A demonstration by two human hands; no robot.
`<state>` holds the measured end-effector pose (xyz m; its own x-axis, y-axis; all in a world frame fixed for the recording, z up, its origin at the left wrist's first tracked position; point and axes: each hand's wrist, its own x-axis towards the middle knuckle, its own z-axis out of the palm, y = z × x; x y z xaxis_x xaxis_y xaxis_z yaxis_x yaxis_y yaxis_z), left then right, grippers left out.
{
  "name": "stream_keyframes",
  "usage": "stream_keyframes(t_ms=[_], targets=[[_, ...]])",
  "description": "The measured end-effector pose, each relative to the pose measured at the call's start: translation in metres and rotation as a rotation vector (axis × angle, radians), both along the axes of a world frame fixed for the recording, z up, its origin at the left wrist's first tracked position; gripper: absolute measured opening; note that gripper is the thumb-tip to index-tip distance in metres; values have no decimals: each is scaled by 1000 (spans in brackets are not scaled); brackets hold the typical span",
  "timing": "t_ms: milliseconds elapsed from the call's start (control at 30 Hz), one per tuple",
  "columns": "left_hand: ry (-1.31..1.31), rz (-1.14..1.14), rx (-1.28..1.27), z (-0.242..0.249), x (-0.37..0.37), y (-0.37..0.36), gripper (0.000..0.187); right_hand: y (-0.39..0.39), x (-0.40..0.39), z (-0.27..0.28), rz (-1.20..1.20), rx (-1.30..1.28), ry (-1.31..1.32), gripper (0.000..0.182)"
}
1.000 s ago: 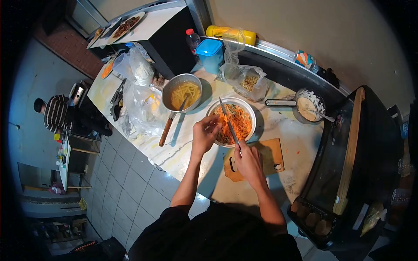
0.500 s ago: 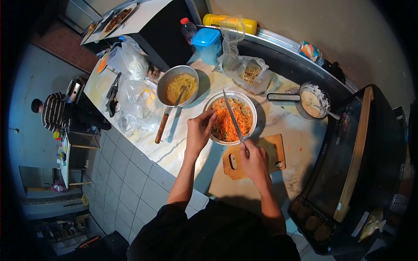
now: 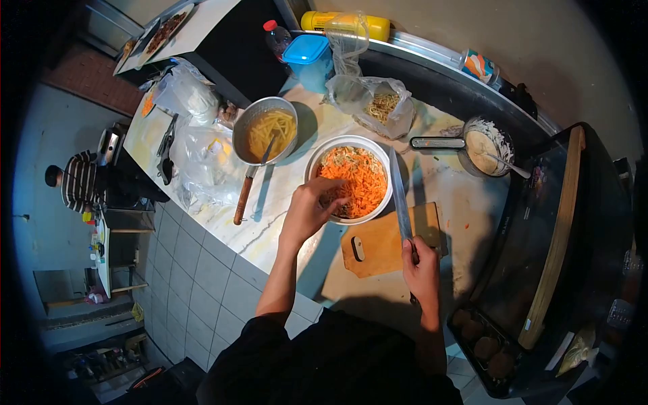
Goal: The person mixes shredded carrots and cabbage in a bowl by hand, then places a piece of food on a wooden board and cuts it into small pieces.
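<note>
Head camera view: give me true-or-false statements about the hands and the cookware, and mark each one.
1. The right hand holds a knife. True.
2. The cutting board has a slot cut through it. True.
3. The left hand grips the cutting board. False: it is over the white bowl.
4. The blue lid is off its container. False: it sits on top.
5. The white bowl holds orange shreds. True.
</note>
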<state>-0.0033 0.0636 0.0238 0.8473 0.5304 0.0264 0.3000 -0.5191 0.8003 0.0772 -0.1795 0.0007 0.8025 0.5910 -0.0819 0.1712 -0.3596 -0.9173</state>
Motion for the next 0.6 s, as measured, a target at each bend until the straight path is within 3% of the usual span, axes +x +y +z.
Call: stream_keyframes(t_ms=[67,167,367,600], targets=[[29,-152,224,1,5,-2,34,-7,0,-7,-9,-15,-16,26],[12,-232,365,-1,15,-6,36,-13,-1,-12,8,-39,-45,22],[136,-275,651,-16,31,-5,36,-18,-6,-13,-12,-52,39,22],[76,-173,375,-14,21,23,27,-23,-11,-12,-68,-36,68,25]])
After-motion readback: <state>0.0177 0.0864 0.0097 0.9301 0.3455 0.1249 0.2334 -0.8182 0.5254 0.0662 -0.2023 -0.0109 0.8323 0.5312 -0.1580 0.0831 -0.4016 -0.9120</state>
